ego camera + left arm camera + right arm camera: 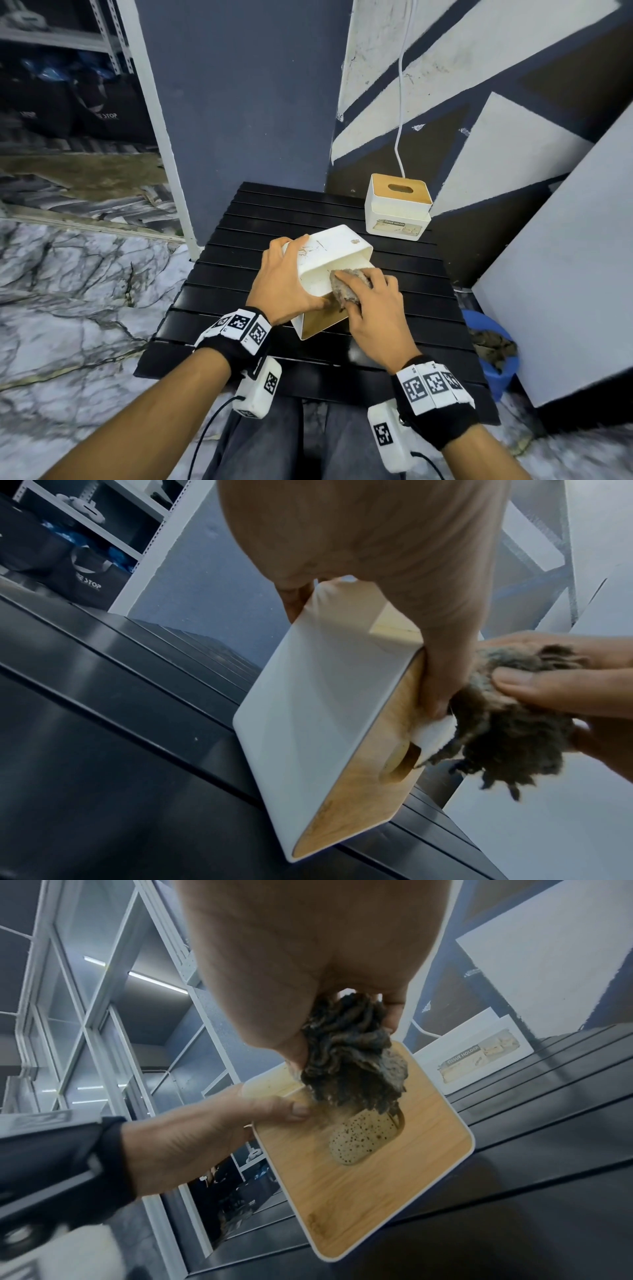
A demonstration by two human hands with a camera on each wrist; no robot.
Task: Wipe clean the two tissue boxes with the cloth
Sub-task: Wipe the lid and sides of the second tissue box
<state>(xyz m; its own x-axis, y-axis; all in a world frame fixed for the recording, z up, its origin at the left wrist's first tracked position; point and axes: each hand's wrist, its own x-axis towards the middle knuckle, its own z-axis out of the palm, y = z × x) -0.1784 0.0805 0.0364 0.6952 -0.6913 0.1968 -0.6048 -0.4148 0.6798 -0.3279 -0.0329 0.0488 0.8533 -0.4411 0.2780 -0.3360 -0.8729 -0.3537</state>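
Observation:
A white tissue box (334,253) with a wooden lid (363,1172) is tipped on its side over the black slatted table (239,308), the lid facing me. My left hand (287,281) grips it from the left, thumb on the lid (294,1110). My right hand (371,301) holds a bunched grey-brown cloth (347,286) and presses it against the box's near upper edge; in the right wrist view the cloth (349,1053) hangs over the lid's oval slot. A second white tissue box (397,207) with a wooden top stands upright at the table's far right corner.
A white cable (400,102) hangs down the painted wall behind the second box. A blue bucket (493,353) with dirty rags sits on the floor to the right, beside a white panel (565,291). A dark pillar (246,113) rises behind the table.

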